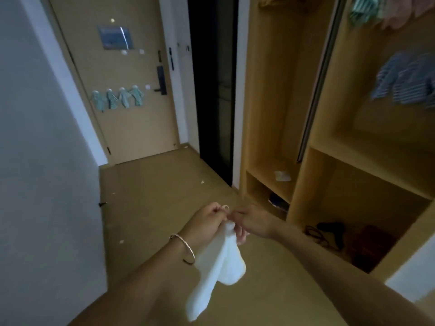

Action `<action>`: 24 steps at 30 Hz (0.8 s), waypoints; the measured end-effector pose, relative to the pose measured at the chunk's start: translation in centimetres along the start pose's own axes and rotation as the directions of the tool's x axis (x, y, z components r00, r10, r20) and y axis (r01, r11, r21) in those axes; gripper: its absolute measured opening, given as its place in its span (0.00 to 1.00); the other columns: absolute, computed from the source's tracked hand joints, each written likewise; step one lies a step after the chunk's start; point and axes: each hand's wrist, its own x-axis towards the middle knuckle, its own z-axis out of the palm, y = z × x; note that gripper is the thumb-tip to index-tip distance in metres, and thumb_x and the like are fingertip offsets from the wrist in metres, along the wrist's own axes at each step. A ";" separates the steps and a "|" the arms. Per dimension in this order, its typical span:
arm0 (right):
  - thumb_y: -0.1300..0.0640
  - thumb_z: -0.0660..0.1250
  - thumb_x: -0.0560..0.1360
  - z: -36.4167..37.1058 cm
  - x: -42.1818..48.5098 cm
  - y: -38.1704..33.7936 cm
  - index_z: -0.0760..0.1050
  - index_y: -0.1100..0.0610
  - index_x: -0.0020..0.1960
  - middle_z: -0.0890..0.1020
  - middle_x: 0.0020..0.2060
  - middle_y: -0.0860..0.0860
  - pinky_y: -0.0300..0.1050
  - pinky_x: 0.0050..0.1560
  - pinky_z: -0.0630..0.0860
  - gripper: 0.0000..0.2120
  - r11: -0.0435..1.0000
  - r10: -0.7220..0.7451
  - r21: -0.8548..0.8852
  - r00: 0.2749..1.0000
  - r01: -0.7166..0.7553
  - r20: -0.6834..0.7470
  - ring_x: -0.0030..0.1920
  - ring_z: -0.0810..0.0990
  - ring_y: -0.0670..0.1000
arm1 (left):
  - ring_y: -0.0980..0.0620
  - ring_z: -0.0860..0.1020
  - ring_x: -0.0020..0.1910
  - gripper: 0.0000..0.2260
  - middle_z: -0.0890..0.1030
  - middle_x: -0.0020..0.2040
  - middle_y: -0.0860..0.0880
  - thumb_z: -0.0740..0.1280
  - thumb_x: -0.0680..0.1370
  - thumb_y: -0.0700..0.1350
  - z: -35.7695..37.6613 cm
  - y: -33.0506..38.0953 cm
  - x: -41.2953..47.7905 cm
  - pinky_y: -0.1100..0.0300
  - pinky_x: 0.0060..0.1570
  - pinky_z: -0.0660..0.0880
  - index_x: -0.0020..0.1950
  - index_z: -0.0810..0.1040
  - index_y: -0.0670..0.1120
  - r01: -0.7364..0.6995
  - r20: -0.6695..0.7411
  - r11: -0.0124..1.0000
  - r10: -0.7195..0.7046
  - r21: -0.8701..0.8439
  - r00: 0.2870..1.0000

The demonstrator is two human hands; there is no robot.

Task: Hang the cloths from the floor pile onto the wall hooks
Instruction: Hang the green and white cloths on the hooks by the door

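Pinching one white cloth (219,262) — left hand (207,223), right hand (253,222) | four door-hung cloths (123,99)

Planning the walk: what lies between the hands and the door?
Head view: floor with a few pale scraps separates left hand and right hand, holding the cloth, from the door.

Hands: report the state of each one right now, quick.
Left hand: closed, pinching the white cloth by its hanging loop.
Right hand: closed, pinching the top of the same cloth.
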 end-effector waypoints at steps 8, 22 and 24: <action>0.56 0.59 0.78 -3.6 18.5 -1.7 0.74 0.56 0.38 0.79 0.31 0.49 0.40 0.39 0.73 0.11 0.981 -0.095 0.179 0.987 0.070 0.133 0.32 0.78 0.45 | 0.52 0.72 0.36 0.09 0.75 0.35 0.49 0.59 0.74 0.49 -8.5 -0.1 12.8 0.56 0.40 0.69 0.36 0.70 0.48 0.082 -0.171 0.974 -0.046 0.210 0.984; 0.51 0.65 0.76 1.4 45.2 -11.7 0.65 0.50 0.30 0.70 0.31 0.44 0.40 0.35 0.64 0.17 0.950 -0.196 -0.173 0.929 0.259 0.315 0.31 0.68 0.43 | 0.54 0.71 0.34 0.10 0.73 0.33 0.52 0.61 0.79 0.45 -28.7 -8.3 27.0 0.70 0.32 0.64 0.38 0.70 0.51 0.104 -0.387 0.974 -0.018 0.202 0.922; 0.52 0.64 0.76 1.1 48.9 -13.9 0.62 0.52 0.30 0.68 0.31 0.45 0.40 0.35 0.63 0.18 0.953 -0.220 -0.139 0.929 0.270 0.299 0.31 0.66 0.43 | 0.53 0.69 0.33 0.09 0.72 0.32 0.51 0.62 0.78 0.46 -32.3 -9.2 29.5 0.63 0.36 0.66 0.38 0.70 0.51 0.072 -0.356 0.987 -0.015 0.147 0.934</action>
